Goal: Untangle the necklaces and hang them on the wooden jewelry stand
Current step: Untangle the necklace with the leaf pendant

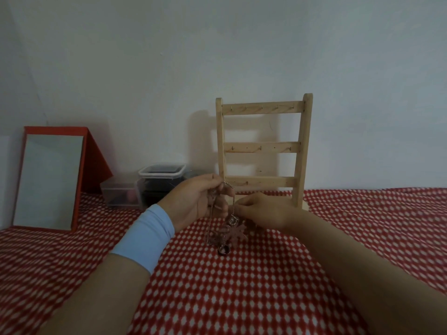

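Your left hand (196,201), with a pale blue wristband (145,238) below it, is raised just in front of the wooden jewelry stand (262,108). Its fingers curl round the top of a beaded chain. The tangled necklaces (229,232) hang from that grip, between your two hands. Their leaf-shaped pendants and a dark ring sit lowest, close over the red-and-white cloth (242,298); you cannot tell whether they touch it. Your right hand (261,211) is just right of the bunch, fingertips pinching a strand partway down. The stand is upright right behind both hands, and a red-framed mirror (50,180) and clear plastic boxes (159,175) are off to your left.
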Demonstrator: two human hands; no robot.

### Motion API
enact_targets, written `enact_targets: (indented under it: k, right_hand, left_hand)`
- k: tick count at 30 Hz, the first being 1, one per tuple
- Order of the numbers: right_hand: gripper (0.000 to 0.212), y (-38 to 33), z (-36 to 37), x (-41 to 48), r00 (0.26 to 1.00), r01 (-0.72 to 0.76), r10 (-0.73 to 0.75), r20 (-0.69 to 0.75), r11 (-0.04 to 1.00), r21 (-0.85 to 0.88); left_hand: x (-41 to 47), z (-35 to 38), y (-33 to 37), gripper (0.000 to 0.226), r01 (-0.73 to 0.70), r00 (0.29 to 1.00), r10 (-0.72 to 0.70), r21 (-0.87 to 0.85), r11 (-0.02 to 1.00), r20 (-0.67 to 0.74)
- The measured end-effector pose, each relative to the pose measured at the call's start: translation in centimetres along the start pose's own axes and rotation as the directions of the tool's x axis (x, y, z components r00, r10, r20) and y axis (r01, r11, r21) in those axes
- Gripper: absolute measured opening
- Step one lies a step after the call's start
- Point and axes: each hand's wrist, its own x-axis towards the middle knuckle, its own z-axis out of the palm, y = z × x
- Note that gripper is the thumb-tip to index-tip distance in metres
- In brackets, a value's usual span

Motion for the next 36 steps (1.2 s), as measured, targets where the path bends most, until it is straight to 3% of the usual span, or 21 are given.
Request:
enact_targets:
  k: [3,5,8,12,14,16,18,22,26,27,29,32,34,36]
  right_hand:
    - [0.045,0.3,0.0,0.2,0.992,-0.075,0.04,0.123,0.953,0.295]
    - [0.044,0.4,0.1,0.3,0.971,-0.135,0.003,0.241,0.835,0.533]
    - [0.042,0.8,-0.2,0.3,0.944,-0.176,-0.079,0.32,0.701,0.691]
    - [0.04,0.9,-0.3,0.1,0.928,-0.176,-0.115,0.355,0.704,0.688]
    - [0.032,0.8,-0.3,0.0,0.923,-0.185,-0.107,0.369,0.717,0.672]
    - [0.024,0.6,-0.4,-0.1,0.919,-0.199,-0.098,0.383,0.724,0.661]
    - [0.017,0.3,-0.6,-0.2,0.91,-0.228,-0.081,0.408,0.723,0.652]
    - [0.012,-0.6,-0.9,-0.6,0.913,-0.251,-0.029,0.407,0.747,0.616]
    - [0.014,-1.0,-0.7,-0.4,0.981,-0.117,0.028,0.194,0.877,0.465]
    - [0.016,-0.9,-0.6,-0.4,0.99,-0.094,0.035,0.139,0.889,0.447]
    - [0.014,-0.7,-0.3,-0.3,0.997,-0.068,0.046,0.056,0.864,0.499]
    - [0.016,-0.4,-0.1,-0.1,0.995,-0.034,0.084,-0.045,0.753,0.657]
    - [0.021,-0.3,-0.1,0.1,0.993,-0.02,0.097,-0.063,0.681,0.732]
    - [0.024,-0.2,-0.1,0.3,0.993,-0.016,0.101,-0.064,0.642,0.766]
  left_hand:
    - [0.0,0.2,0.0,0.027,-0.023,1.0,0.024,-0.033,0.999,0.021]
    - [0.0,0.2,0.1,0.027,-0.034,0.999,0.035,-0.046,0.998,0.019]
    - [0.1,-0.1,0.1,0.028,-0.055,0.998,0.054,-0.075,0.996,-0.008]
    - [0.3,-0.4,0.2,0.026,-0.075,0.989,0.072,-0.014,0.997,-0.129]
    - [0.4,-0.7,0.0,0.027,-0.071,0.952,0.135,0.23,0.97,-0.274]
    - [0.7,-1.1,-0.6,0.024,-0.034,0.9,0.263,0.546,0.837,-0.348]
    - [1.0,-1.3,-1.2,0.021,-0.031,0.883,0.352,0.71,0.704,-0.311]
    - [1.3,-0.7,-1.7,0.018,-0.139,0.847,0.463,0.73,0.67,-0.263]
    - [1.1,-0.4,-1.6,0.006,-0.051,0.801,0.559,0.907,0.418,-0.213]
    - [1.1,-0.4,-1.7,0.012,-0.013,0.801,0.556,0.921,0.39,-0.224]
    - [1.0,-0.1,-1.4,0.016,0.052,0.839,0.459,0.883,0.467,-0.292]
    - [0.9,0.2,-0.9,0.022,0.15,0.946,0.138,0.771,0.619,-0.295]
    - [0.7,0.2,-1.0,0.034,0.152,0.979,0.012,0.773,0.616,-0.201]
    - [0.7,0.0,-1.4,0.042,0.086,0.988,0.058,0.824,0.56,-0.143]
